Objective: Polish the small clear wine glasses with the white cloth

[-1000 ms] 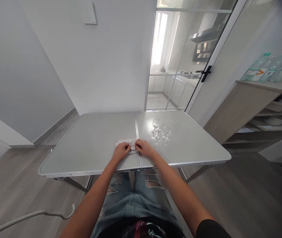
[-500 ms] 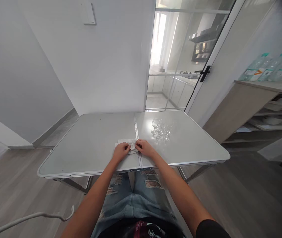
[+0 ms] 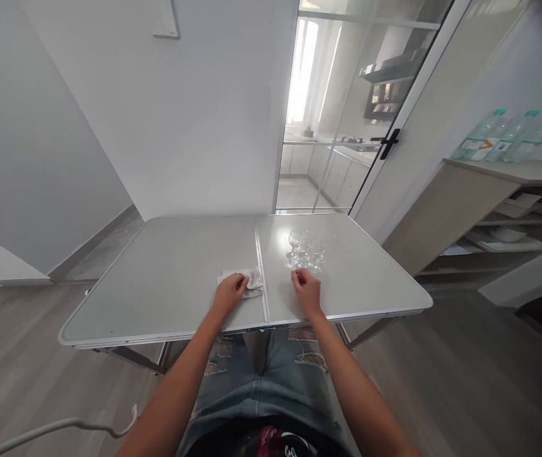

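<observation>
The left hand rests on the pale cloth, grip unclear to me; the right hand, fingers curled, contents hidden, is nearer the stemmed glasses, just beyond it.

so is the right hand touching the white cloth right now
No, the right hand is plainly apart from the white cloth, at the near side of the cluster of stemmed glasses.
</observation>
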The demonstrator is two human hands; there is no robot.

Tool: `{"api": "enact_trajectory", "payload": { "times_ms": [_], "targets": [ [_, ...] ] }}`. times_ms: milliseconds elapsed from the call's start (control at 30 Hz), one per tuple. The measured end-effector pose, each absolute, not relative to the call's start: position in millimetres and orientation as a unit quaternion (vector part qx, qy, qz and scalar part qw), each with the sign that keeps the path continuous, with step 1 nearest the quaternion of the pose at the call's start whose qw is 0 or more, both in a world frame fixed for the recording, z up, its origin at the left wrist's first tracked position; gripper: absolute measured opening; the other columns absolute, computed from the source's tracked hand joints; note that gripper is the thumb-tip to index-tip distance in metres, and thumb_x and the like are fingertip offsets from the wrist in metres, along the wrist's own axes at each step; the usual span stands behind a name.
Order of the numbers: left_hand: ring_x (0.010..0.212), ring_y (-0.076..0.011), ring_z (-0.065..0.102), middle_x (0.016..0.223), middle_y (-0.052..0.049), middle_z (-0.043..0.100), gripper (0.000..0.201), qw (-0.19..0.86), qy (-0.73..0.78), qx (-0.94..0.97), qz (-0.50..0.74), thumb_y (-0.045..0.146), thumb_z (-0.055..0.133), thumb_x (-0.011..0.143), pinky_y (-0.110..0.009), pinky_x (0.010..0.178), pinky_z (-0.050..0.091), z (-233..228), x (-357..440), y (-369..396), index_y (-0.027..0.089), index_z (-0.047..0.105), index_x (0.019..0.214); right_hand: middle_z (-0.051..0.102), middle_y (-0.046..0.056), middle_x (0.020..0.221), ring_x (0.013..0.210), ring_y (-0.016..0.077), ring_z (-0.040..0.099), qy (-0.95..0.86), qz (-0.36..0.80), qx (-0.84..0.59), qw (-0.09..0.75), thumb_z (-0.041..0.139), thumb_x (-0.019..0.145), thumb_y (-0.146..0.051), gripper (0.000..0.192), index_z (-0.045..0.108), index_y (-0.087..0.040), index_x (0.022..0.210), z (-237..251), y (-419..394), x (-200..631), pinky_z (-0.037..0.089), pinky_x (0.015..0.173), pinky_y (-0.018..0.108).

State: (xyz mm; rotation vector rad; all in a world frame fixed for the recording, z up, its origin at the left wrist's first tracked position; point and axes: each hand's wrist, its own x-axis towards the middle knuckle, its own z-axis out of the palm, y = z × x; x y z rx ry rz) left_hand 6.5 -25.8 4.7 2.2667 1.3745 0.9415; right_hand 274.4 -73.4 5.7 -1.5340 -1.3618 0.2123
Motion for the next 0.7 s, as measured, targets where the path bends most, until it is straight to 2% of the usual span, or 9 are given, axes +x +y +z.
{"api": "enact_trajectory", "payload": {
  "times_ms": [100,167,333,400,467,567,633,700],
  "targets": [
    [0.071,-0.0163,0.056,0.077,-0.003,0.065,0.027,0.146,0.502,0.783,0.338,0.035,0.047,0.096,-0.028,0.066,0.036,7,24,-29,0.021,0.062,0.079,0.063,0.002,0.062,0.057,0.0179,0.055,-0.489,0.04,-0.701,0.517,0.049,0.09,-0.054,0.038,0.064,-0.021,0.078,4,-80,313,0.041,0.064,0.029],
    [0.071,-0.0169,0.057,0.076,-0.004,0.065,0.027,0.152,0.518,0.774,0.33,0.034,0.048,0.096,-0.028,0.065,0.035,11,46,-32,0.02,0.062,0.077,0.064,0.003,0.062,0.057,0.0189,0.057,-0.466,0.05,-0.718,0.514,0.053,0.086,-0.058,0.039,0.065,-0.02,0.082,2,-76,335,0.042,0.065,0.03],
    [0.076,-0.0166,0.063,0.081,-0.003,0.07,0.019,0.218,0.523,0.771,0.291,0.033,0.056,0.093,-0.026,0.068,0.039,24,122,-30,0.021,0.067,0.083,0.065,0.002,0.066,0.064,0.0205,0.061,-0.446,0.105,-0.728,0.51,0.066,0.073,-0.065,0.059,0.066,-0.015,0.105,-4,-53,360,0.045,0.068,0.031],
    [0.079,-0.0168,0.064,0.083,-0.003,0.071,0.015,0.238,0.51,0.775,0.286,0.032,0.059,0.091,-0.026,0.07,0.041,28,149,-21,0.021,0.068,0.086,0.066,0.003,0.066,0.063,0.0206,0.06,-0.441,0.111,-0.734,0.505,0.068,0.07,-0.067,0.066,0.067,-0.014,0.109,-5,-45,364,0.045,0.068,0.032],
    [0.083,-0.0178,0.065,0.086,-0.004,0.07,0.014,0.249,0.507,0.77,0.297,0.031,0.063,0.089,-0.027,0.074,0.043,29,171,-8,0.019,0.068,0.096,0.066,0.003,0.064,0.062,0.0206,0.06,-0.439,0.112,-0.74,0.498,0.067,0.07,-0.069,0.068,0.069,-0.013,0.108,-6,-39,367,0.045,0.067,0.032],
    [0.093,-0.021,0.066,0.096,-0.007,0.07,0.034,0.266,0.517,0.752,0.309,0.034,0.073,0.082,-0.03,0.081,0.046,25,195,9,0.017,0.065,0.111,0.066,0.003,0.062,0.059,0.0201,0.059,-0.455,0.115,-0.739,0.484,0.063,0.072,-0.071,0.064,0.072,-0.014,0.1,-10,-34,373,0.045,0.066,0.032],
    [0.096,-0.0215,0.066,0.099,-0.007,0.07,0.039,0.284,0.522,0.741,0.314,0.035,0.075,0.081,-0.031,0.086,0.047,19,205,16,0.017,0.065,0.113,0.068,0.004,0.063,0.059,0.0203,0.06,-0.471,0.11,-0.738,0.471,0.062,0.076,-0.069,0.058,0.073,-0.015,0.095,-13,-32,376,0.044,0.066,0.032],
    [0.096,-0.0211,0.066,0.099,-0.007,0.07,0.033,0.307,0.517,0.738,0.305,0.033,0.076,0.08,-0.03,0.087,0.047,13,213,20,0.018,0.068,0.109,0.068,0.005,0.063,0.06,0.0215,0.061,-0.48,0.101,-0.74,0.461,0.061,0.078,-0.066,0.054,0.074,-0.015,0.092,-15,-31,378,0.044,0.066,0.033]
  ]
}}
